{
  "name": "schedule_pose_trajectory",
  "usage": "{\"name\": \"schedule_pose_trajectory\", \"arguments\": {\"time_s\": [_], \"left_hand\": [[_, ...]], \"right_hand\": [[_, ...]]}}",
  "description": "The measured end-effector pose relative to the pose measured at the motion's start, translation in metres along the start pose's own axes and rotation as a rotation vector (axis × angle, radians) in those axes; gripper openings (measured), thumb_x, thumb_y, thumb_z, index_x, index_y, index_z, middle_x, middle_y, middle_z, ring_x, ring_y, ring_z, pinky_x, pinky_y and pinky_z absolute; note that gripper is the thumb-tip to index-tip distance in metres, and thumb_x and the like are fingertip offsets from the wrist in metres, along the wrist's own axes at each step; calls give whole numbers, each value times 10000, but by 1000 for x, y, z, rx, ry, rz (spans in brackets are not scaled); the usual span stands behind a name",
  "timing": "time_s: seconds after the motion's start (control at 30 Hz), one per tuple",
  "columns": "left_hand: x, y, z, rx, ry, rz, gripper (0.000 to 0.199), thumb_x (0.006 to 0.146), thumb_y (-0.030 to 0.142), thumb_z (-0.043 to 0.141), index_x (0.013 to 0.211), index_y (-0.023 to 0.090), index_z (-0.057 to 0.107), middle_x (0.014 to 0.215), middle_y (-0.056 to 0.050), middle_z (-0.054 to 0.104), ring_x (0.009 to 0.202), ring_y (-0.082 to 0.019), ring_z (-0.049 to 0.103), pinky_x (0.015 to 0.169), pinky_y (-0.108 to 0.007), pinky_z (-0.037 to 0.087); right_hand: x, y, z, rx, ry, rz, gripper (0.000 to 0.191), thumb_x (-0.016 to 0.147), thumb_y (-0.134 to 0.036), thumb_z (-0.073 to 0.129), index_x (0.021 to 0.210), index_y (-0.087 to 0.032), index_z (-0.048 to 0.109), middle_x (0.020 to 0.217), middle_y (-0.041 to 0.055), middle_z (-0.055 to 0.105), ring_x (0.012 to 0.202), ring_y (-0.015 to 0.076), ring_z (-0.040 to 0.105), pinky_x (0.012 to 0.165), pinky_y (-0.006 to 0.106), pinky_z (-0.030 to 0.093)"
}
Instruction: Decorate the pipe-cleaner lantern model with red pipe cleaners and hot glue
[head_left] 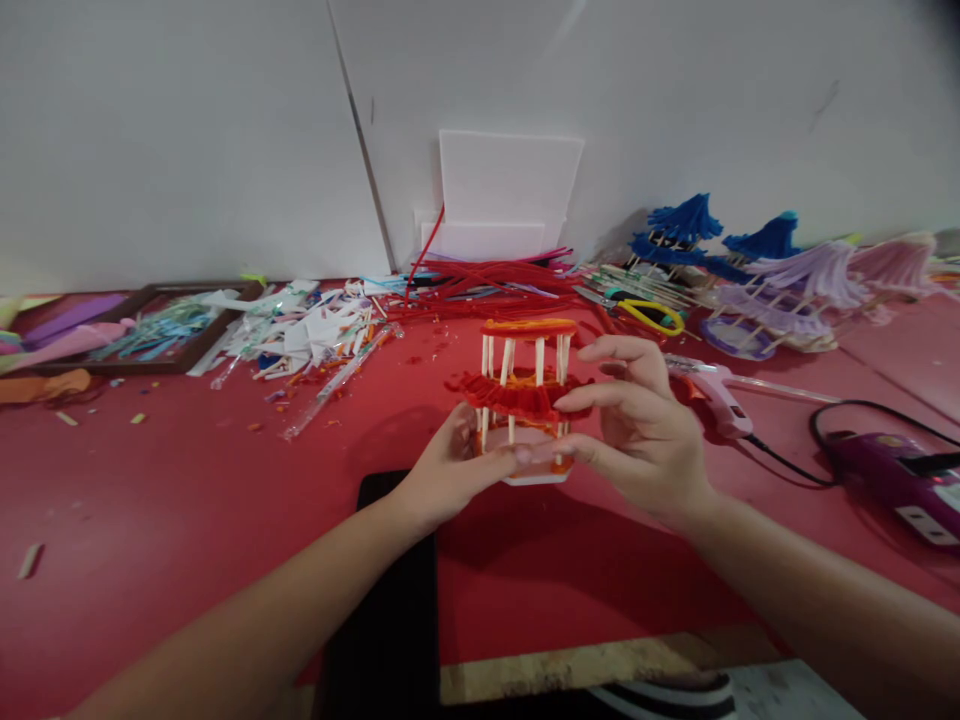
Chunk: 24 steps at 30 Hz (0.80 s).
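Note:
A small two-tier pavilion model (525, 396) with pale stick posts, a red fuzzy middle ring, an orange top ring and a white base is upright between my hands. My left hand (457, 465) grips its base from the left, thumb across the front and the other fingers partly hidden behind. On the right side, my right hand (645, 430) touches the model with its fingertips, at the red ring and near the base, its fingers curved and somewhat apart. The model is held above the red table (405, 400).
Pink glue gun (716, 400) and purple power strip (900, 480) lie right, joined by cables. Yellow-handled scissors (651, 316), blue models (682, 225) and a lilac model (802, 290) are back right. Red pipe cleaners (487, 285), white scraps (322, 325) and a brown frame (139, 365) lie behind. A black object (397, 620) lies in front.

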<state>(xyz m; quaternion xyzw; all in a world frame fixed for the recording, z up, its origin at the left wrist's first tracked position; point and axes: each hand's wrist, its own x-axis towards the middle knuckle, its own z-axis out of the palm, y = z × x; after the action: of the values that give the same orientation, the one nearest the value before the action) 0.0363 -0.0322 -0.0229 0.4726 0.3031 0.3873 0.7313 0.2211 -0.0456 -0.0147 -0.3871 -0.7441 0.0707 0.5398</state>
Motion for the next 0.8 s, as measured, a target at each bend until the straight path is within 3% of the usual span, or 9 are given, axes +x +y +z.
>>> {"name": "schedule_pose_trajectory", "arguments": {"time_s": [0.17, 0.37, 0.57, 0.8], "left_hand": [[-1, -1, 1, 9, -7, 15, 366, 639, 191, 790, 983, 144, 675, 1070, -133, 724, 968, -265, 689, 889, -364, 517], [0, 2, 0, 66, -35, 17, 415, 640, 195, 790, 1034, 157, 664, 1131, -129, 703, 1030, -265, 665, 923, -365, 496], [1, -1, -3, -6, -50, 5, 316, 697, 234, 744, 992, 140, 683, 1071, -141, 726, 981, -274, 687, 938, -406, 487], [1, -6, -7, -26, 7, -21, 277, 655, 208, 758, 909, 136, 675, 1045, -140, 730, 976, -274, 683, 940, -423, 477]], "right_hand": [[2, -3, 0, 41, 35, -15, 95, 750, -179, 706, 758, -270, 678, 1017, 45, 520, 1007, 218, 514, 899, 445, 423], [1, -3, 0, 146, 4, 64, 102, 732, -180, 720, 734, -270, 674, 987, 28, 475, 988, 188, 502, 881, 398, 439], [2, 3, 1, 120, 9, 8, 221, 741, -175, 712, 915, -295, 649, 1050, 43, 490, 1049, 205, 495, 873, 390, 441], [4, 2, -2, 18, 33, 3, 90, 753, -185, 699, 781, -254, 648, 989, 45, 515, 961, 203, 535, 770, 367, 464]]}}
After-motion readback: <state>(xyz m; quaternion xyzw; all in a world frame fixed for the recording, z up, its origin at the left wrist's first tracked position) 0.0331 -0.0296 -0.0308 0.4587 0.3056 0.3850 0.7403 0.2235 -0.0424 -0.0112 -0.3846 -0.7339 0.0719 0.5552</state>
